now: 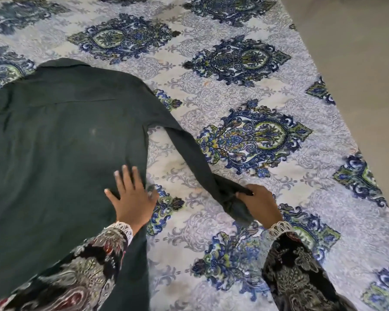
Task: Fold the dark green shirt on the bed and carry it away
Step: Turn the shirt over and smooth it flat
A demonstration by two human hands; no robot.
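Note:
The dark green shirt point(61, 142) lies spread flat, back side up, on the left half of the bed, its collar at the far end. Its right sleeve point(189, 151) stretches out diagonally toward me across the sheet. My left hand point(130, 196) presses flat with spread fingers on the shirt's right side edge. My right hand point(259, 205) grips the bunched cuff end of that sleeve, low on the bed.
The bed is covered by a pale sheet with blue and green medallions point(245, 135). Its right edge point(337, 108) runs diagonally, with grey floor point(357, 52) beyond. My patterned sleeves fill the lower part of the view.

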